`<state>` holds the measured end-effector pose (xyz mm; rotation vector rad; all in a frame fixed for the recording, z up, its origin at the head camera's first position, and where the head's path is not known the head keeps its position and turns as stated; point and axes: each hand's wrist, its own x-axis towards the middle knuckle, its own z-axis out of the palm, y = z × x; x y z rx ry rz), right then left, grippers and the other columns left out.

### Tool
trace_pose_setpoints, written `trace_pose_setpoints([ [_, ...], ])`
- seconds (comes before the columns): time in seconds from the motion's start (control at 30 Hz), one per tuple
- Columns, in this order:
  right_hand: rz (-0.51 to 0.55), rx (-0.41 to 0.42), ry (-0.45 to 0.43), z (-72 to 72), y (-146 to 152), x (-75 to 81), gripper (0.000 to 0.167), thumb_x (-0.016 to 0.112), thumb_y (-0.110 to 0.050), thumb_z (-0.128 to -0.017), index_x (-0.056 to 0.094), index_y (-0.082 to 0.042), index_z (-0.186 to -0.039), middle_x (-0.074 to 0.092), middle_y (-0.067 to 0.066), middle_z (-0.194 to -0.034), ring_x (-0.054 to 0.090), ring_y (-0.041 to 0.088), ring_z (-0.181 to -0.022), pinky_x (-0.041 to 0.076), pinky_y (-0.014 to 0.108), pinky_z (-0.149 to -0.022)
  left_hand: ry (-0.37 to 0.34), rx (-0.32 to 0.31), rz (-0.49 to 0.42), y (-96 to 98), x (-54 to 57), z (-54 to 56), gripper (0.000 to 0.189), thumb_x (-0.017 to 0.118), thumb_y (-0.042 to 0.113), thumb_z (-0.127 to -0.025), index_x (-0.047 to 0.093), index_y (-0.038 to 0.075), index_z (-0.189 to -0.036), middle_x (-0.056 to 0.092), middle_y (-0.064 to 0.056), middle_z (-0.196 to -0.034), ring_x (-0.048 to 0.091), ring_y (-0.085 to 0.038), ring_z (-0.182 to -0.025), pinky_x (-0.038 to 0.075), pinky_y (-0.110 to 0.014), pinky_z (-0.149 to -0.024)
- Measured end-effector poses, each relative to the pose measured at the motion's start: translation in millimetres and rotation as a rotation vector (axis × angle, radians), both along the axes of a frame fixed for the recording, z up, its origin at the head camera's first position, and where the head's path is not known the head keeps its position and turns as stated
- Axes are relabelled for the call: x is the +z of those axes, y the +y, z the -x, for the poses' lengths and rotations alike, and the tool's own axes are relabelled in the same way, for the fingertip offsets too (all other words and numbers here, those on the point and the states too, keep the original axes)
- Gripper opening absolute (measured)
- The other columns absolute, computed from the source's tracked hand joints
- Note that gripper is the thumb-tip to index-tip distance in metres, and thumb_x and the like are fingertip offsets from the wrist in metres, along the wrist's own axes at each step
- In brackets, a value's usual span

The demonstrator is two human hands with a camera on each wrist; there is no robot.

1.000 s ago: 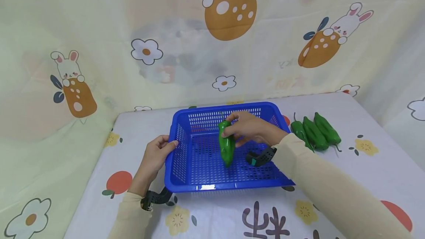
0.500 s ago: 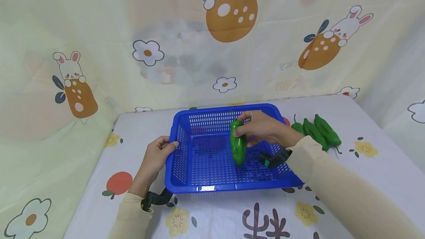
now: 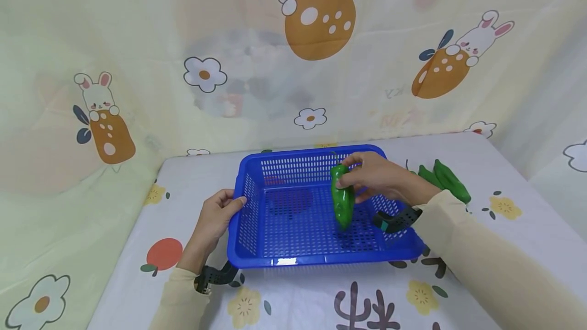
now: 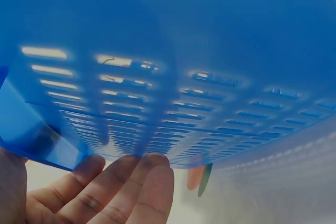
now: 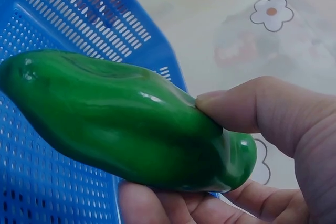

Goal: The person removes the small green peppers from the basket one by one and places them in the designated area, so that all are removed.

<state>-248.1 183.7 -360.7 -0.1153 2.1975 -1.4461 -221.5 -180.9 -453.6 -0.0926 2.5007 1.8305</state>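
Note:
A glossy green pepper (image 3: 342,200) hangs stem up, tip down over the right half of a blue plastic basket (image 3: 302,260). My right hand (image 3: 382,177) pinches it near the stem end, thumb on one side and fingers on the other, as the right wrist view shows close up on the pepper (image 5: 121,119). At the basket's left side, my left hand (image 3: 217,213) grips the rim with the thumb over the edge. Its fingers (image 4: 126,182) lie under the slotted blue plastic in the left wrist view. No pepper shows on the visible basket floor.
Several more green peppers (image 3: 451,182) lie on the patterned white tablecloth (image 3: 518,248) right of the basket, partly hidden behind my right forearm. A printed curtain (image 3: 257,80) hangs along the table's back edge.
My right hand has moved to the right inside the basket's outline, carrying the pepper with it. Its forearm now covers more of the peppers on the table. The left hand and basket stay put.

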Motion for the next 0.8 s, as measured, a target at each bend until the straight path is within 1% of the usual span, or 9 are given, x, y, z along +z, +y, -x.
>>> trace_pose_setpoints([
  [0.2,-0.014,0.004,0.019,-6.0,15,3.5,0.074,0.076,-0.015,-0.089,0.037,0.007,-0.148,0.064,0.023,-0.122,0.072,0.026,-0.087,0.065,0.039,-0.073,0.003,0.001,-0.003,0.5,-0.7,0.2,0.028,0.066,0.023,-0.103,0.066,0.001,-0.120,0.074,-0.016,-0.103,0.072,-0.021,-0.087,0.061,-0.027,-0.077],
  [0.43,-0.016,-0.002,0.029,-12.3,31,7.7,0.075,0.076,-0.015,-0.090,0.035,0.008,-0.149,0.065,0.021,-0.119,0.072,0.025,-0.087,0.065,0.040,-0.074,0.004,0.001,-0.003,1.0,-0.7,-0.6,0.028,0.066,0.022,-0.103,0.066,0.000,-0.120,0.074,-0.016,-0.103,0.072,-0.021,-0.087,0.061,-0.027,-0.077],
  [0.63,-0.009,-0.019,0.031,-15.6,49,12.1,0.069,0.076,-0.015,-0.091,0.038,0.006,-0.145,0.068,0.017,-0.111,0.073,0.026,-0.087,0.065,0.043,-0.076,0.006,0.004,0.004,1.0,-0.1,-0.5,0.027,0.065,0.022,-0.103,0.066,0.000,-0.119,0.074,-0.015,-0.102,0.072,-0.021,-0.087,0.061,-0.027,-0.077],
  [0.8,-0.057,-0.041,0.048,-18.4,60,15.9,0.067,0.075,-0.017,-0.092,0.039,0.005,-0.144,0.068,0.017,-0.110,0.072,0.027,-0.088,0.065,0.043,-0.078,0.007,0.001,0.008,1.1,0.5,-0.6,0.027,0.065,0.022,-0.103,0.066,0.000,-0.118,0.074,-0.015,-0.101,0.071,-0.020,-0.086,0.060,-0.026,-0.076],
])
